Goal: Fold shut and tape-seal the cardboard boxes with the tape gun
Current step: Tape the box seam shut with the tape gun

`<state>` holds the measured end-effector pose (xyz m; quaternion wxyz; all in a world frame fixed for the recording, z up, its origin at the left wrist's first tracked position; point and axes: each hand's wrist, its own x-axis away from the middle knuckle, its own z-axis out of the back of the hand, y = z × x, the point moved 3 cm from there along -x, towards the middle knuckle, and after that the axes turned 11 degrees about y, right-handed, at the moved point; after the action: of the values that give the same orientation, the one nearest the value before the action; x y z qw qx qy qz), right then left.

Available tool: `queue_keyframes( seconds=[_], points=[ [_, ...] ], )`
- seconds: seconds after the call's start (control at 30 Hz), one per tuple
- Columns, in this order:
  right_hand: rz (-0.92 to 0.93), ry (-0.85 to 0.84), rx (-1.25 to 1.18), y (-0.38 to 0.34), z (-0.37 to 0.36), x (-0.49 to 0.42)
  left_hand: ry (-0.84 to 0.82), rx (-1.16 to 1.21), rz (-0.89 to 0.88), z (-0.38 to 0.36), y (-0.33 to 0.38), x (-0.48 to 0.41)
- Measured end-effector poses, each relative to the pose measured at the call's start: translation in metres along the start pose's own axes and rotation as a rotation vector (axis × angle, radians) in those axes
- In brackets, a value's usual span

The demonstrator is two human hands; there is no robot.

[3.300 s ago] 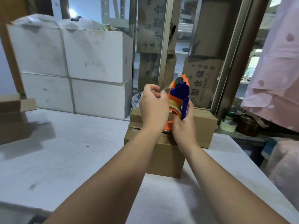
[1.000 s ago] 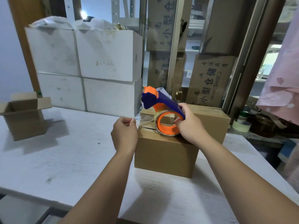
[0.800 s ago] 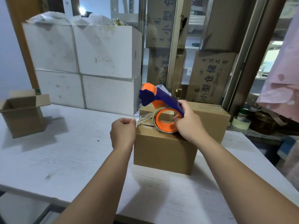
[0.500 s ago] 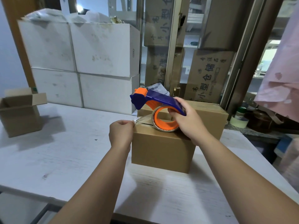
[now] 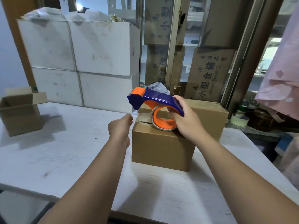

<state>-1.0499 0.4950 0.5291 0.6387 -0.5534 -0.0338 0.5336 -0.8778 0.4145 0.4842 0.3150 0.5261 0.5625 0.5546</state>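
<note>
On the white table (image 5: 64, 151), before stacked white cartons (image 5: 97, 50), stands a closed brown cardboard box (image 5: 161, 149), a second brown box (image 5: 208, 113) just behind it and a small open box (image 5: 21, 113) well apart at the left. The blue and orange tape gun (image 5: 155, 101) rests with its roll on the near box's lid; the right hand (image 5: 184, 120) grips its handle. The left hand (image 5: 120, 126), fingers curled, pinches the clear tape end (image 5: 137, 116) just off the lid's left edge

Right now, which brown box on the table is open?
The small brown cardboard box at far left, flaps up. The box under the blue-and-orange tape gun is shut.
</note>
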Motion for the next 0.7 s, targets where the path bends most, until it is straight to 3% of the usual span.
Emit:
queue_keyframes(
  seconds=[0.4, 0.7],
  points=[
    [0.027, -0.027, 0.016, 0.002, -0.005, 0.000, -0.032, -0.063, 0.009, 0.001, -0.004, -0.006],
    [0.034, -0.019, 0.014, 0.002, -0.006, 0.001, -0.036, -0.074, 0.150, -0.003, -0.019, -0.013]
  ],
)
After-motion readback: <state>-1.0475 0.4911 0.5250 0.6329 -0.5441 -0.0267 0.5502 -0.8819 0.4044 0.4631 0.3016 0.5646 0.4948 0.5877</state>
